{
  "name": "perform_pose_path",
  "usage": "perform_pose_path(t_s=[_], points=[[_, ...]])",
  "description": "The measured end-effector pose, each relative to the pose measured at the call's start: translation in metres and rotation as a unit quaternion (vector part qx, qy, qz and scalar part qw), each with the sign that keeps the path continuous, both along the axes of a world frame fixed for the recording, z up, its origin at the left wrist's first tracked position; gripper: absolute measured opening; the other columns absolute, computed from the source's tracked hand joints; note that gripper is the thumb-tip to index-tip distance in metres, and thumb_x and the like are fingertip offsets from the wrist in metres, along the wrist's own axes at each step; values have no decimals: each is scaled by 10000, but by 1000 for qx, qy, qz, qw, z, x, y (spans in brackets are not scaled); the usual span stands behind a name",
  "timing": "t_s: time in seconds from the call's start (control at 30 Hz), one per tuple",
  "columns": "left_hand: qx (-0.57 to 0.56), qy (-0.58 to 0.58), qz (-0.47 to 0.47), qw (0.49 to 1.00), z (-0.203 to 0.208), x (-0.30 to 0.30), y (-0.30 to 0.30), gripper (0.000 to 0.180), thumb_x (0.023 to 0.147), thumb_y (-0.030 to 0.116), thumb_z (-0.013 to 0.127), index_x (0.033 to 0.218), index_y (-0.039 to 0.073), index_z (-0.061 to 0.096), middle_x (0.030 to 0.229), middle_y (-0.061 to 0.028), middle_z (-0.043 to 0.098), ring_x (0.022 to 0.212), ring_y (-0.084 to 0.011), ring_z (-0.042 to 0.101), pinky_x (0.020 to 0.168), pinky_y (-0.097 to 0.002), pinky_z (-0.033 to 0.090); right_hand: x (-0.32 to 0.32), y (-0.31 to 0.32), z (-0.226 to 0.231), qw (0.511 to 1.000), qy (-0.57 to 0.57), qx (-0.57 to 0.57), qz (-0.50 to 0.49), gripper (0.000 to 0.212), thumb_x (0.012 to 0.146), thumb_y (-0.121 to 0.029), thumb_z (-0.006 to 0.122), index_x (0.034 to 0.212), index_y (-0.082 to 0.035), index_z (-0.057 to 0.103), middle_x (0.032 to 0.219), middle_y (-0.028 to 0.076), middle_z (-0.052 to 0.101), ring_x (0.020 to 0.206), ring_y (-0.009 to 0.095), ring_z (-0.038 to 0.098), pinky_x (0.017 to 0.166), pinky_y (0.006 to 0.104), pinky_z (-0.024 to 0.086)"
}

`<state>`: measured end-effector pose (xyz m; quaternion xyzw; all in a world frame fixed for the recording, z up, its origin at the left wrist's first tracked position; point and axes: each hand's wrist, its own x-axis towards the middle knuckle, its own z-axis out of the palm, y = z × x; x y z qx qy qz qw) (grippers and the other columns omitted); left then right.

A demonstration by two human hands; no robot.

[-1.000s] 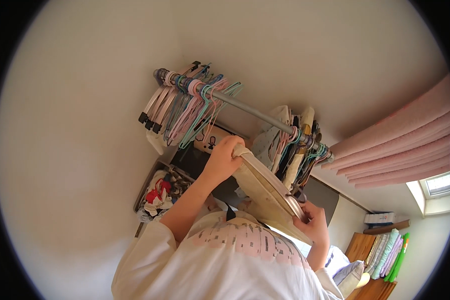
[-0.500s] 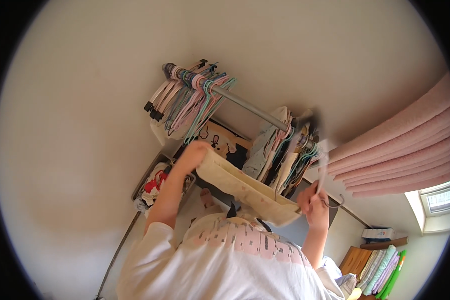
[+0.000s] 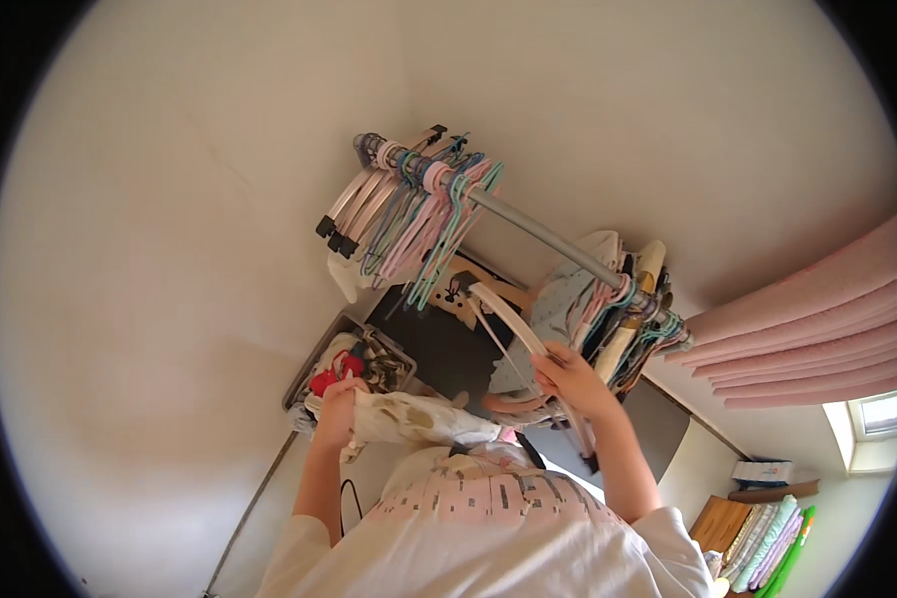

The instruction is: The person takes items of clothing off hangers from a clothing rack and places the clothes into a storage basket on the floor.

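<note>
My left hand [image 3: 338, 409] is closed on the edge of a cream cloth garment [image 3: 414, 419] with olive-brown patches. The garment stretches to the right in front of my shirt, and its far end is partly hidden. In my right hand [image 3: 571, 382] is a pale hanger [image 3: 509, 315] with dark clips at its ends, held slanting with its upper end toward the rail. The fingers are wrapped round its bar. Beside my left hand stands a grey basket [image 3: 304, 371] with crumpled clothes, among them a red piece [image 3: 337, 373].
A metal rail [image 3: 548, 237] crosses ahead, with several bare hangers [image 3: 414, 214] on its left and hung clothes [image 3: 568, 309] on its right. A pink curtain [image 3: 807, 329] hangs at the right. Folded cloths [image 3: 762, 538] stand upright at the lower right.
The garment, earlier stretched between both hands, is now only in my left hand, which has moved down and left. My right hand has moved up and left with the hanger. The view has shifted.
</note>
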<state>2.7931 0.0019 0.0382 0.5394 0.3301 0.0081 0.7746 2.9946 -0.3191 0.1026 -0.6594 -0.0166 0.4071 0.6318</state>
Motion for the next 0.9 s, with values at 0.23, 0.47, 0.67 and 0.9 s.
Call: perform_pose_path(t_s=[0.23, 0.47, 0.67, 0.9], points=[[-116, -98, -20, 988, 59, 27, 7, 238, 869, -9, 376, 828, 31, 607, 752, -15, 585, 640, -88, 539, 566, -219, 420, 90, 138, -75, 947, -70, 131, -286, 179, 990, -221, 470, 947, -56, 415, 713, 39, 465, 555, 132, 455, 499, 312, 413], [-133, -157, -76, 976, 91, 30, 33, 234, 873, -22, 369, 830, 18, 596, 783, -20, 585, 667, -78, 527, 588, -209, 402, 157, 166, -119, 952, -55, 48, -298, 278, 977, -291, 504, 1020, -17, 482, 818, 70, 538, 661, 169, 536, 595, 326, 467], [-90, -192, 24, 977, 93, -4, 31, 230, 863, -15, 361, 848, 14, 589, 801, -34, 588, 683, -95, 539, 601, -217, 416, 52, 145, -98, 848, -438, -103, -280, 419, 846, -172, 669, 1180, 19, 501, 1106, 143, 545, 1013, 239, 548, 851, 348, 456], [-100, -287, -205, 931, 118, 3, -37, 155, 831, 11, 408, 901, 17, 547, 887, -38, 529, 811, -122, 486, 719, -246, 397, -72, 155, -100, 844, -358, 170, 362, 563, 745, -164, 721, 1268, -103, 520, 1328, 129, 445, 1266, 280, 409, 1062, 379, 324]])
